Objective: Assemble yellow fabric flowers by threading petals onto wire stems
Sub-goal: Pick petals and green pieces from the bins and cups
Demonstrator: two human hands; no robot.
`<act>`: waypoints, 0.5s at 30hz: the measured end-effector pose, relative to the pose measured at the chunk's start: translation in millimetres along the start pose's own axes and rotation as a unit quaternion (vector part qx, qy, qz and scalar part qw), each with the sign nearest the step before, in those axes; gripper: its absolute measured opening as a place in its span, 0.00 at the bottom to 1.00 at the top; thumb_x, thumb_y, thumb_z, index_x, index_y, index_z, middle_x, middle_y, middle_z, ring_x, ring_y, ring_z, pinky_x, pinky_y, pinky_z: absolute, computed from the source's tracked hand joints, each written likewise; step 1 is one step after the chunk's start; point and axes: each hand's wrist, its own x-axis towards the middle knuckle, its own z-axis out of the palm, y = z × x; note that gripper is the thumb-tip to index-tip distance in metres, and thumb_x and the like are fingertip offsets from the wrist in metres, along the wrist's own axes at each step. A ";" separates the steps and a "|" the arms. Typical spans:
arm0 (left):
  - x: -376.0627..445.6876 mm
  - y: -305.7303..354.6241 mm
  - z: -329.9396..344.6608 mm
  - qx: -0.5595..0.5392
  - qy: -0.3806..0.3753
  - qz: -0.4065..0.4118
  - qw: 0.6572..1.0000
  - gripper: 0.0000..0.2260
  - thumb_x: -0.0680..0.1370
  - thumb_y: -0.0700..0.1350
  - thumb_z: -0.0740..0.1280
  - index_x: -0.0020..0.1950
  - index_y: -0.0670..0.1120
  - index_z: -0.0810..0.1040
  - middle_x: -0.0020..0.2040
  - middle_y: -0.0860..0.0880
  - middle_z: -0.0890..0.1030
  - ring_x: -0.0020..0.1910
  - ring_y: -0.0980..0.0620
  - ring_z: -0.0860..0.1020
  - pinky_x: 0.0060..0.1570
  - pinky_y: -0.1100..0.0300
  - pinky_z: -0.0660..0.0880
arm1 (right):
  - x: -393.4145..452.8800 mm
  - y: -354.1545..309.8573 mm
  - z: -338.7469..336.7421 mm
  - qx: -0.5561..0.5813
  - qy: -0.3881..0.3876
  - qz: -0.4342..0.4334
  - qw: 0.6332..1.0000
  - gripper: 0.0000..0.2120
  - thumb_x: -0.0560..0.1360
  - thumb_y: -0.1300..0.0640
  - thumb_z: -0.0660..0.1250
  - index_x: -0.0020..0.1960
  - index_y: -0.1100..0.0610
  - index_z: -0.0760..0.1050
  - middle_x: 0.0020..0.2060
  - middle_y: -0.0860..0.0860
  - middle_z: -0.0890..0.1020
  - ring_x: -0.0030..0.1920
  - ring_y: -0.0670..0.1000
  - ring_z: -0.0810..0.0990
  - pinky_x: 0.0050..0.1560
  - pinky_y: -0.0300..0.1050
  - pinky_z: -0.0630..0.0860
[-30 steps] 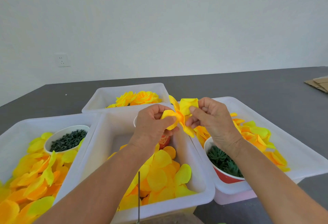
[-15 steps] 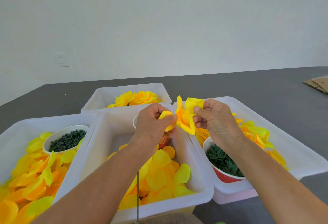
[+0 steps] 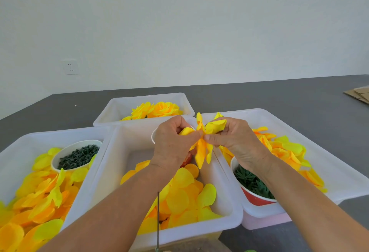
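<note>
A cluster of yellow fabric petals hangs in the air above the middle white tub. My left hand pinches its left side and my right hand pinches its centre and upper right petal; fingertips nearly meet. A thin dark wire stem stands upright at the near edge of the middle tub, below my left forearm. Loose yellow petals lie in that tub. Whether the wire runs through the held cluster is hidden.
Left tub holds petals and a white cup of dark green parts. Right tub holds orange-yellow petals and a red cup of green calyxes. Far tub contains finished yellow flowers. Cardboard lies far right.
Both hands have stayed at the same spot and turned the petal cluster; the lower petals now hang further down and the fingertips have closed toward the centre.
</note>
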 end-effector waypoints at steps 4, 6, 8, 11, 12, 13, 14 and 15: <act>4.3 -2.2 -0.9 0.004 0.017 -0.008 1.000 0.16 0.67 0.39 0.74 0.27 0.50 0.70 0.25 0.52 0.72 0.28 0.49 0.70 0.31 0.50 0.72 | 4.1 2.9 -0.3 -0.036 0.049 -0.008 0.998 0.07 0.71 0.65 0.71 0.38 0.55 0.80 0.39 0.60 0.83 0.39 0.55 0.80 0.45 0.51 0.79; 4.8 -0.8 -0.4 0.006 0.022 -0.019 1.000 0.12 0.67 0.40 0.74 0.30 0.51 0.74 0.28 0.52 0.75 0.31 0.47 0.74 0.35 0.45 0.77 | 4.7 3.6 -0.5 -0.031 0.062 -0.003 0.998 0.08 0.72 0.64 0.70 0.40 0.51 0.80 0.40 0.57 0.84 0.43 0.54 0.82 0.49 0.52 0.79; 3.4 1.9 0.9 0.015 0.023 -0.024 0.999 0.09 0.68 0.41 0.74 0.33 0.53 0.78 0.32 0.54 0.78 0.35 0.46 0.78 0.40 0.43 0.79 | 4.9 4.9 -0.4 -0.037 0.071 0.006 0.997 0.08 0.74 0.62 0.69 0.41 0.49 0.79 0.42 0.55 0.83 0.47 0.55 0.82 0.51 0.53 0.79; 3.1 3.4 1.2 0.026 0.021 -0.030 0.999 0.08 0.69 0.42 0.72 0.33 0.55 0.80 0.32 0.54 0.79 0.38 0.46 0.80 0.42 0.45 0.80 | 5.7 4.3 -2.4 -0.057 0.090 0.010 0.994 0.06 0.76 0.60 0.66 0.43 0.50 0.78 0.46 0.58 0.83 0.49 0.56 0.81 0.53 0.54 0.77; 4.0 2.7 -0.4 0.021 0.029 -0.037 0.999 0.09 0.69 0.41 0.72 0.32 0.54 0.79 0.31 0.55 0.79 0.36 0.47 0.79 0.40 0.49 0.80 | 6.6 3.9 -4.7 -0.052 0.114 0.013 0.992 0.06 0.76 0.61 0.66 0.42 0.52 0.78 0.45 0.60 0.82 0.47 0.57 0.80 0.52 0.55 0.76; 5.3 1.2 -2.6 0.015 0.040 -0.045 0.998 0.09 0.69 0.40 0.71 0.32 0.53 0.79 0.31 0.55 0.78 0.34 0.50 0.77 0.36 0.56 0.78 | 7.6 3.5 -7.2 -0.040 0.139 0.017 0.989 0.06 0.76 0.62 0.66 0.41 0.55 0.78 0.43 0.61 0.81 0.45 0.57 0.79 0.51 0.55 0.76; 6.0 0.0 -5.1 0.014 0.048 -0.049 0.998 0.09 0.69 0.40 0.71 0.33 0.53 0.79 0.31 0.55 0.77 0.32 0.54 0.75 0.32 0.62 0.75 | 7.7 3.1 -8.8 -0.025 0.149 0.023 0.988 0.06 0.75 0.62 0.67 0.40 0.56 0.78 0.42 0.61 0.81 0.43 0.57 0.78 0.50 0.56 0.76; 6.1 -0.9 -7.4 0.018 0.050 -0.050 0.997 0.08 0.70 0.40 0.70 0.34 0.52 0.79 0.32 0.56 0.77 0.30 0.57 0.73 0.29 0.65 0.73 | 7.5 3.4 -8.8 -0.020 0.135 0.027 0.990 0.04 0.74 0.62 0.68 0.41 0.56 0.78 0.42 0.60 0.82 0.44 0.57 0.79 0.50 0.55 0.77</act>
